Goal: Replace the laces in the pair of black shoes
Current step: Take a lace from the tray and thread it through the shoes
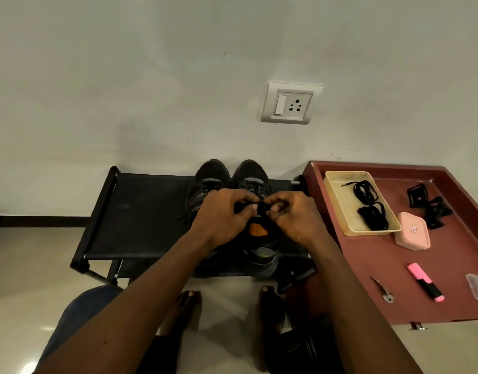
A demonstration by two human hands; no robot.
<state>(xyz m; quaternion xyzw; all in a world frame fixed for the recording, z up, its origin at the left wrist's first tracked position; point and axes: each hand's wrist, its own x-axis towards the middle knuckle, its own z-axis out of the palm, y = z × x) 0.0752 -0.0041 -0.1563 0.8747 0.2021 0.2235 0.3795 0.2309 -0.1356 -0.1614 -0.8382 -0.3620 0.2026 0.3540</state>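
Note:
Two black shoes stand side by side on a black rack (140, 211), toes toward the wall: the left shoe (209, 176) and the right shoe (252, 175). Both my hands meet over the right shoe's lacing. My left hand (221, 215) and my right hand (293, 214) each pinch a black lace (260, 207) between curled fingers and thumb. An orange patch (256, 230) on the tongue shows below them. A loose lace end (188, 213) trails from the left shoe. Spare black laces (370, 203) lie coiled in a cream tray (337, 190).
A reddish-brown table (394, 279) stands at the right with the tray, a pink box (412, 234), a pink highlighter (425, 282), a black clip (426, 205), a small metal tool (382, 290) and a clear plastic piece (476, 287). A wall socket (292, 105) is above. My bare feet (189, 300) rest on the floor.

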